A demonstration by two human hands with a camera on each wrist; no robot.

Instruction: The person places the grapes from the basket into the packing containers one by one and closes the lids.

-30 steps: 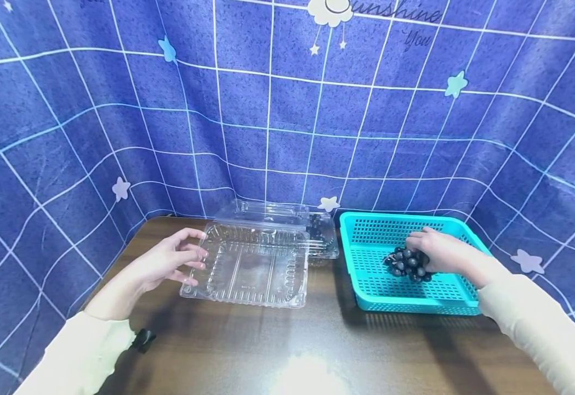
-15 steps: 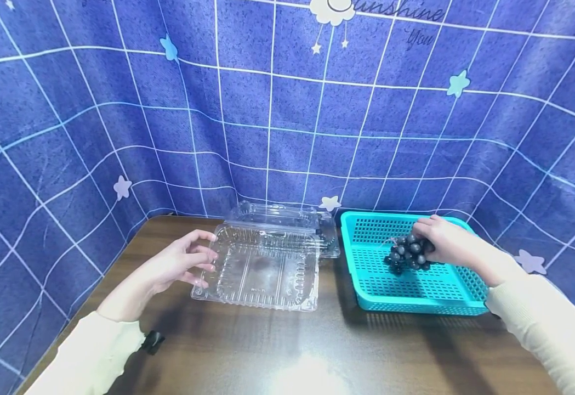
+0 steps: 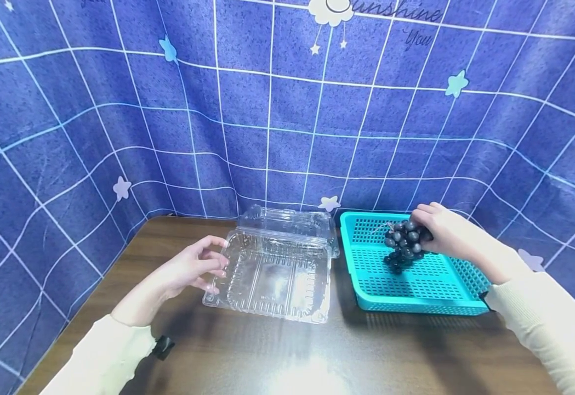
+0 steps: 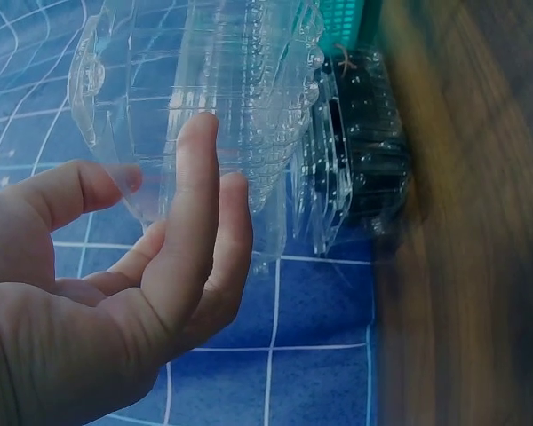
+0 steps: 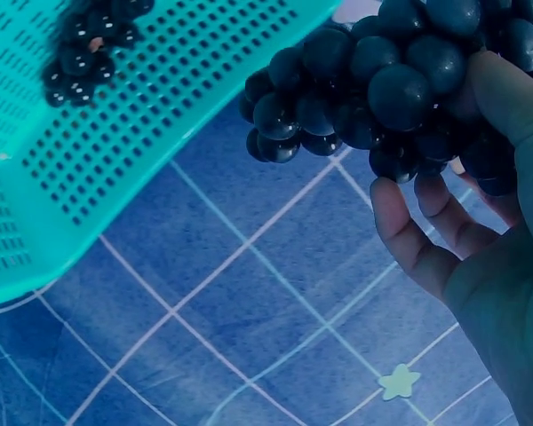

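Right wrist view, and there's your bunch of dark grapes (image 5: 391,89), held in your right hand (image 3: 452,233), thumb on one side and bent fingers on the other! From the head camera, that bunch sits over the turquoise basket (image 3: 415,305), stem showing on its left. Look below it: a second bunch (image 5: 77,62) lies in the basket, apart from the one you grip.

Over to your left hand (image 3: 193,269), fingers spread and slightly bent, well short of a fist, tips right at the left edge of the clear plastic container (image 3: 269,291). Whether every fingertip touches, you can't tell from here. The container stands just left of the basket, its hinged lid (image 3: 287,219) raised at the back.

Behind it, a second container (image 4: 364,142), a clear one with dark contents, shows best from your left wrist, with the basket just beyond.

Everything stands on the brown wood-grain table (image 3: 243,356), a bright glare near you. Your pale sleeve (image 3: 102,351) comes in at the left, a small black object (image 3: 163,347) at its cuff. Backing it all, a blue curtain (image 3: 287,153) with grid lines and stars!
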